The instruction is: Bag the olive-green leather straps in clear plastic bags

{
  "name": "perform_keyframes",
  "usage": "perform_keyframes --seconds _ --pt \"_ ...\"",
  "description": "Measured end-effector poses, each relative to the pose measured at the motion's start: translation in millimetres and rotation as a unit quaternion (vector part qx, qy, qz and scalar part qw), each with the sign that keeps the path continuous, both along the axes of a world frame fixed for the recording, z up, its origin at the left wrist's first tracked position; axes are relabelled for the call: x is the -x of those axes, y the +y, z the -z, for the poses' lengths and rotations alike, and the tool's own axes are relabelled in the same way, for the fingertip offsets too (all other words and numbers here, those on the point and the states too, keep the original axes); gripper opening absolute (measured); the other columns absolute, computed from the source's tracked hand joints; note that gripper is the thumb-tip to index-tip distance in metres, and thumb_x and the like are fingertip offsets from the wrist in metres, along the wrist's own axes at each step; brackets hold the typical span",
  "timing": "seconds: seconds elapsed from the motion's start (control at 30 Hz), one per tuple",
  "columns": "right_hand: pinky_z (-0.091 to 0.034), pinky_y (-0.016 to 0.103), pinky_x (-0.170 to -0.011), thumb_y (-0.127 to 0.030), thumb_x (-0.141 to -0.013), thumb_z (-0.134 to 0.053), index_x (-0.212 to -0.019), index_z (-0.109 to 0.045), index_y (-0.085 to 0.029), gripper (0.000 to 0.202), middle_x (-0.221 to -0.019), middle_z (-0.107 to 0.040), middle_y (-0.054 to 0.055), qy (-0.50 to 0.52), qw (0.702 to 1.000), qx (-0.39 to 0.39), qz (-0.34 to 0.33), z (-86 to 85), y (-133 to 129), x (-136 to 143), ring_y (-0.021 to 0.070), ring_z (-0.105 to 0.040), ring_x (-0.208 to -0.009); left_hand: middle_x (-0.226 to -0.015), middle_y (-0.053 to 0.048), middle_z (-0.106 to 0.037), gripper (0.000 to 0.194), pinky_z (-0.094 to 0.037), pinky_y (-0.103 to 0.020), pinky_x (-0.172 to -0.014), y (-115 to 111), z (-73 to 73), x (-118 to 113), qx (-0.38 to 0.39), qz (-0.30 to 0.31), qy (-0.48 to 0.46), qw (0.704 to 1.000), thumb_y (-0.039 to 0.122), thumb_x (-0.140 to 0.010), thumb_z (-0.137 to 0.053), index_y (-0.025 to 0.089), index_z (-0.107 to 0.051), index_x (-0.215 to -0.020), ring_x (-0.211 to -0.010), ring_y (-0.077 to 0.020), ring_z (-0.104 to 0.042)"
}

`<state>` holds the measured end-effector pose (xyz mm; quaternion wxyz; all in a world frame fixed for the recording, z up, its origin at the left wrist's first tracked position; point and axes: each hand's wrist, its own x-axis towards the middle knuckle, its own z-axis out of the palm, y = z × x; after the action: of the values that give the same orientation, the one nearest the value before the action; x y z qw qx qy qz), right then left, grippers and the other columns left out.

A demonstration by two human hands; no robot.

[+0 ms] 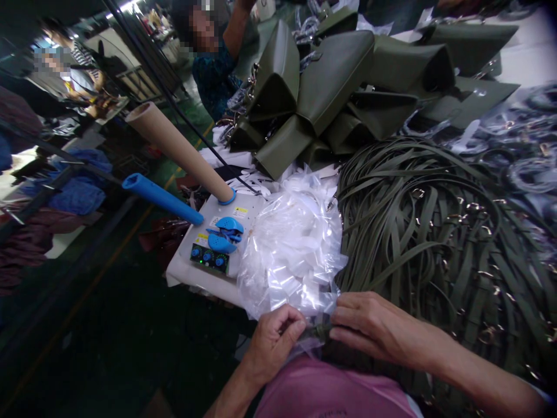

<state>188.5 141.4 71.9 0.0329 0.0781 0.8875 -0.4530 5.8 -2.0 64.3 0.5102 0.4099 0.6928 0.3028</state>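
Observation:
My left hand (pixel 275 339) is closed, thumb against curled forefinger, pinching the edge of a small clear plastic bag (pixel 300 347) at the table's near edge. Across from it, my right hand (pixel 372 325) has its fingers pressed together around an olive-green strap (pixel 321 330), which shows between the hands inside or against the bag. My right palm hides most of what it grips. Just beyond both hands lies a heap of clear plastic bags (pixel 296 244). A large pile of olive straps (pixel 404 232) with metal clasps spreads right beside my right hand.
Olive handbags (pixel 335 75) are stacked at the back. Left of the bag heap sits a white machine (pixel 256 217) with blue knobs, a cardboard tube (pixel 183 151) and a blue tube (pixel 163 199). Wrapped straps (pixel 531 168) lie far right. Other people (pixel 213 75) are behind the table.

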Motion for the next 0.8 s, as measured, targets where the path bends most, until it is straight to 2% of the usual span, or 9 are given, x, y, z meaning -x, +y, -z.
perform_keyframes --seconds 0.2,0.4,0.57,0.67,0.8 --pt "-0.036 0.022 -0.063 -0.032 -0.092 -0.041 -0.079 -0.058 -0.014 0.028 -0.076 -0.057 0.004 -0.020 0.998 0.051 0.019 5.7 -2.9 4.9 0.0111 -0.051 -0.068 -0.072 -0.002 -0.061 0.027 -0.039 -0.019 -0.063 0.0 -4.1 -4.1 -0.036 0.032 0.041 0.998 0.034 -0.088 -0.045 0.013 -0.060 -0.081 -0.067 -0.0115 -0.055" --pt "-0.032 0.020 -0.057 -0.031 -0.091 -0.044 -0.076 -0.057 -0.014 0.026 -0.068 -0.055 0.000 -0.022 0.993 0.109 0.045 14.8 -6.1 3.2 0.0087 -0.048 -0.062 -0.080 -0.004 -0.063 0.023 -0.040 -0.019 -0.067 -2.0 -2.4 -8.9 -0.094 0.043 0.067 0.992 0.028 -0.090 -0.042 0.015 -0.059 -0.084 -0.073 -0.0118 -0.058" --pt "-0.034 0.022 -0.061 -0.030 -0.091 -0.043 -0.085 -0.060 -0.015 0.024 -0.075 -0.057 0.003 0.006 0.999 0.033 0.004 5.9 -14.8 6.4 0.0111 -0.048 -0.066 -0.069 -0.001 -0.058 0.023 -0.037 -0.018 -0.062 6.3 -4.9 -15.4 -0.087 0.116 0.107 0.984 0.028 -0.090 -0.040 0.015 -0.056 -0.078 -0.064 -0.0103 -0.054" --pt "-0.037 0.023 -0.064 -0.034 -0.092 -0.041 -0.087 -0.061 -0.014 0.029 -0.078 -0.058 0.005 0.024 0.998 0.054 0.023 -7.5 -9.3 13.9 0.0122 -0.050 -0.069 -0.067 0.000 -0.055 0.022 -0.037 -0.018 -0.059 15.6 -19.3 -14.6 -0.104 0.112 0.148 0.977 0.025 -0.091 -0.037 0.017 -0.051 -0.077 -0.061 -0.0100 -0.052" --pt "-0.038 0.021 -0.066 -0.045 -0.087 -0.048 -0.103 -0.059 -0.016 0.035 -0.081 -0.059 0.003 0.050 0.983 0.174 0.010 -17.9 6.3 20.6 0.0117 -0.051 -0.071 -0.063 0.001 -0.054 0.018 -0.036 -0.018 -0.054 21.0 -55.3 -3.6 -0.140 0.107 0.224 0.959 0.024 -0.090 -0.038 0.018 -0.049 -0.076 -0.054 -0.0091 -0.051"
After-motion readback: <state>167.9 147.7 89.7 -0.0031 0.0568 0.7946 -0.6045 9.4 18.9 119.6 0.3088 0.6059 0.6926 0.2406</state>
